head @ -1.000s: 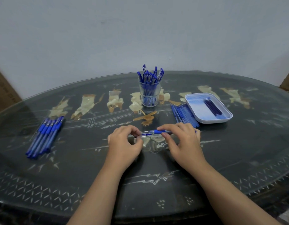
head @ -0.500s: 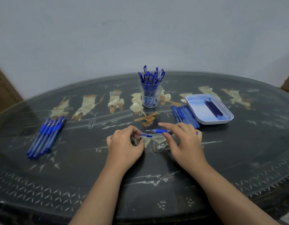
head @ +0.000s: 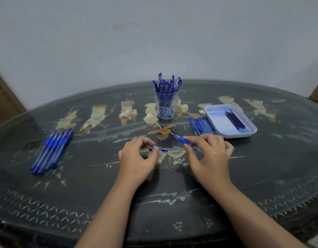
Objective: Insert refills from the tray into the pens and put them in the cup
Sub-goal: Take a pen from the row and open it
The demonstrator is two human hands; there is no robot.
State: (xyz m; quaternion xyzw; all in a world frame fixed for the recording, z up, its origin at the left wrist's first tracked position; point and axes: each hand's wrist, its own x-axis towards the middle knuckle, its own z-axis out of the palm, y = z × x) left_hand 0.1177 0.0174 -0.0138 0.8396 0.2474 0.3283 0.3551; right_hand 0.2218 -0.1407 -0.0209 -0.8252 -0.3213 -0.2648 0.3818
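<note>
**Head view, near to far.** Two bare forearms reach from the near edge over a dark, glass-topped oval table [head: 262, 176] with pale inlay.

- **Left hand** [head: 136, 158]: the fingers are curled. Thumb and forefinger pinch a small blue piece [head: 161, 150] just above the tabletop. Whether it is a cap cannot be told.
- **Right hand** [head: 209, 154]: the fingers are curled round a pen [head: 181, 139] with a blue grip. Its metal tip points to the far left, and its back end is hidden under the fingers.
- The two held parts are near each other but apart.
- **Left of the hands**, well apart, a bundle of blue pens [head: 51, 149] lies flat, side by side.
- **Farther off on the right**, a row of blue sticks [head: 201, 124] lies just beside the left wall of a white tray [head: 240, 135]. Whether they are pens or refills is too small to tell.
- Several dark refills [head: 234, 119] lie in the tray.
- **At the far centre**, a clear cup [head: 166, 106] stands upright and holds capped blue pens.
- **Behind**, there is a pale wall [head: 154, 42].
</note>
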